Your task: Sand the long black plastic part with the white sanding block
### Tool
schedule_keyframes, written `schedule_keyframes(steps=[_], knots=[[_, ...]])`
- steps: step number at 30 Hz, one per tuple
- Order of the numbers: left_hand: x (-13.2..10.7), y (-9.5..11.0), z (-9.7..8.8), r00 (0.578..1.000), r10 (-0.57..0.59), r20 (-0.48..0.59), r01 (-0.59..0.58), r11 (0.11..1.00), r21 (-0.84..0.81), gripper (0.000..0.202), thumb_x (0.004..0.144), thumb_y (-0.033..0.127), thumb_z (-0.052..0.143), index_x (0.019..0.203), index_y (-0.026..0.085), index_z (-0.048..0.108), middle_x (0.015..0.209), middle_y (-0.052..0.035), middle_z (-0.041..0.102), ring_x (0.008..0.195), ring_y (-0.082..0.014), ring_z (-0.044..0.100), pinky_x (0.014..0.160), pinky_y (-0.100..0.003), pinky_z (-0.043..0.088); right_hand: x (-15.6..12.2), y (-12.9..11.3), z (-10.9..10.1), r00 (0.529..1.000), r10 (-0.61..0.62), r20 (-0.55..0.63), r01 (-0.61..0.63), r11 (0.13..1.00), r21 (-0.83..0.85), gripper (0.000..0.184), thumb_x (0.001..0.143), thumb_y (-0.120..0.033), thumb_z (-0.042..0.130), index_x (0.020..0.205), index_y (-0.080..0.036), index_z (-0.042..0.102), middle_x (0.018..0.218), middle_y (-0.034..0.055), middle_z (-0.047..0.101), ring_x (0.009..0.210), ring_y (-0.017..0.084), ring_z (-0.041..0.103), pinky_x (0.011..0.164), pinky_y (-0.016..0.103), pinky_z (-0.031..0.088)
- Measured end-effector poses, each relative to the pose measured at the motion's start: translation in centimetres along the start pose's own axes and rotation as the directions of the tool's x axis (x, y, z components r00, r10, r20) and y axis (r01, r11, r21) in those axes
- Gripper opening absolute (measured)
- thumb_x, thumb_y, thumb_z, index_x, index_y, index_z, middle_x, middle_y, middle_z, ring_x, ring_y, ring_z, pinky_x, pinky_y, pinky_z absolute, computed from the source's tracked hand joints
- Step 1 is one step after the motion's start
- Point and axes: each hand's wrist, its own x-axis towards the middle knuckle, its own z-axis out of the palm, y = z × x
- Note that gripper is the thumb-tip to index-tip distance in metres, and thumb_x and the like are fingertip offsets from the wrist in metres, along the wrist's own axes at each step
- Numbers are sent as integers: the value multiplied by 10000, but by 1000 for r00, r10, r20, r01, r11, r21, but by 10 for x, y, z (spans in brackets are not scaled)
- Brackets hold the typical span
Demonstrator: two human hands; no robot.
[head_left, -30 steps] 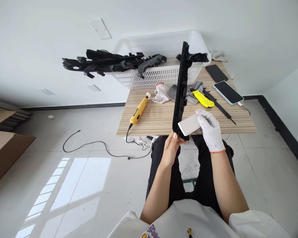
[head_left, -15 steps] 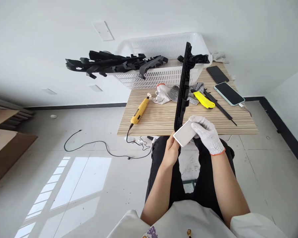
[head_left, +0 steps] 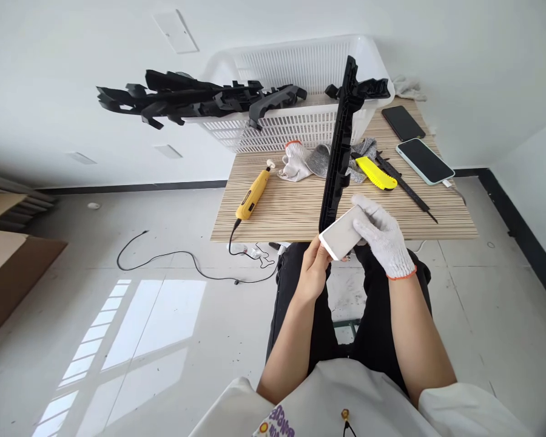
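Note:
My bare left hand (head_left: 313, 271) grips the near end of a long black plastic part (head_left: 339, 159), which stands tilted up over the wooden table (head_left: 300, 209). My right hand (head_left: 382, 237), in a white knit glove, holds a flat beige block (head_left: 343, 233) pressed against the part's near end, just above my left fingers. Both hands hover above my lap at the table's front edge.
On the table lie a yellow rotary tool (head_left: 253, 195) with its cord, spare gloves (head_left: 300, 162), a yellow utility knife (head_left: 375, 174), a thin black tool (head_left: 404, 188) and two phones (head_left: 424, 160). A white basket (head_left: 300, 91) holds several black parts (head_left: 186, 100). Cardboard boxes (head_left: 9, 267) sit left.
The beige block slid down the part to its near end and stays there. The part's top leans slightly more to the right. The view shifted a little.

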Motion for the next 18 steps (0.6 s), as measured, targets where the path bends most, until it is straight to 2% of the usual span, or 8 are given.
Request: schedule_keyframes(steps=[2, 5, 8, 10, 11, 13, 15, 18], knots=[[0, -1, 0, 999, -2, -39, 3, 1000, 26, 402, 927, 558, 643, 1165, 238, 698, 1132, -66, 729, 1022, -230, 687, 919, -373, 568, -2, -2, 1, 999, 4, 49, -3, 1000, -11, 547, 795, -480, 794, 1302, -305, 687, 1362, 35, 670, 1225, 293, 637, 903, 415, 621], [-1, 1, 0, 996, 19, -82, -15, 999, 50, 445, 937, 521, 648, 1310, 279, 641, 1330, -71, 673, 1280, -251, 597, 1044, -369, 513, -3, -2, 2, 997, -15, 77, 18, 999, -36, 534, 801, -462, 790, 1301, -305, 687, 1351, 32, 678, 1232, 288, 635, 997, 451, 581], [-2, 2, 1, 998, 45, -43, -44, 999, 25, 455, 966, 481, 632, 1392, 329, 582, 1458, -44, 593, 1366, -219, 532, 1107, -336, 460, -2, 0, 0, 996, -56, 63, 61, 996, -68, 530, 805, -422, 782, 1312, -311, 678, 1386, 26, 659, 1257, 274, 621, 1069, 458, 534], [-3, 3, 1, 999, 39, -24, -39, 999, 16, 470, 973, 470, 629, 1420, 346, 553, 1465, -37, 582, 1300, -199, 575, 1063, -316, 485, 0, 2, -2, 997, -80, 17, 81, 992, -94, 532, 801, -391, 777, 1315, -306, 673, 1404, 31, 647, 1272, 271, 611, 1097, 461, 510], [-3, 3, 1, 999, 33, -22, -33, 999, 16, 490, 968, 480, 632, 1430, 345, 543, 1427, -43, 605, 1209, -190, 622, 1004, -309, 516, 1, 3, -3, 996, -92, -17, 90, 991, -104, 536, 800, -381, 773, 1320, -299, 670, 1409, 38, 642, 1279, 272, 606, 1108, 467, 498], [-2, 4, 2, 999, 24, -22, -24, 999, 23, 531, 952, 519, 638, 1437, 329, 535, 1260, -51, 671, 961, -162, 670, 861, -300, 555, 4, 7, -6, 989, -117, -92, 107, 988, -109, 543, 806, -378, 762, 1330, -279, 661, 1422, 56, 632, 1301, 276, 590, 1127, 478, 478], [-2, 5, 2, 999, 22, -25, -21, 999, 28, 549, 940, 547, 639, 1429, 317, 541, 1061, -31, 683, 783, -134, 636, 771, -292, 553, 7, 11, -9, 978, -128, -164, 116, 990, -79, 546, 819, -401, 746, 1340, -270, 649, 1436, 66, 620, 1310, 276, 585, 1105, 473, 499], [-2, 7, 2, 999, 27, -25, -27, 999, 18, 538, 936, 543, 647, 1417, 324, 547, 971, -9, 655, 734, -120, 609, 763, -287, 546, 10, 14, -10, 970, -90, -227, 89, 996, -16, 556, 845, -447, 716, 1367, -281, 622, 1438, 69, 615, 1277, 275, 614, 998, 446, 576]])
